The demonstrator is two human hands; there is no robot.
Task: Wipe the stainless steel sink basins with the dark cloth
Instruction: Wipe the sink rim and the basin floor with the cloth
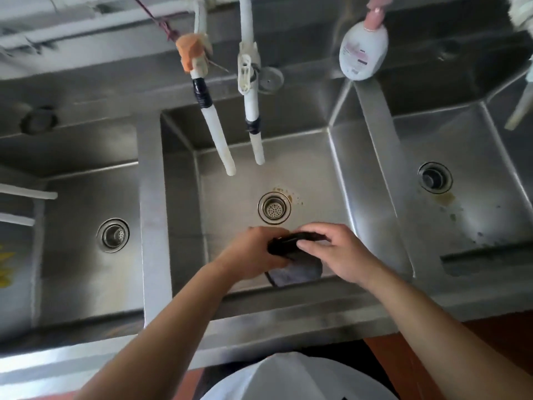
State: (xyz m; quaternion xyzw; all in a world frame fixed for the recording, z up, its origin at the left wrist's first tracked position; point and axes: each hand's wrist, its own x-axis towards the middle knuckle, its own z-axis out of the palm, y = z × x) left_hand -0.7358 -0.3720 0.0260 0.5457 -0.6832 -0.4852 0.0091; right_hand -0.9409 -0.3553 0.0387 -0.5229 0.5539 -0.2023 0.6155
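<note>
The dark cloth [291,256] is bunched up over the near part of the middle sink basin [311,180], a greyish fold hanging below it. My left hand [253,252] grips its left end and my right hand [337,252] grips its right end, fingers curled over the top. Both hands are just in front of the middle drain [274,210], which has rust-coloured stains beside it. The left basin [86,197] and the right basin [467,215] flank it; the right one shows brown spots near its drain [435,177].
Two white taped tap hoses [219,140] [255,137] hang over the middle basin. A white soap bottle [363,50] with a pink pump stands on the back ledge at right. A steel divider [151,203] separates left and middle basins.
</note>
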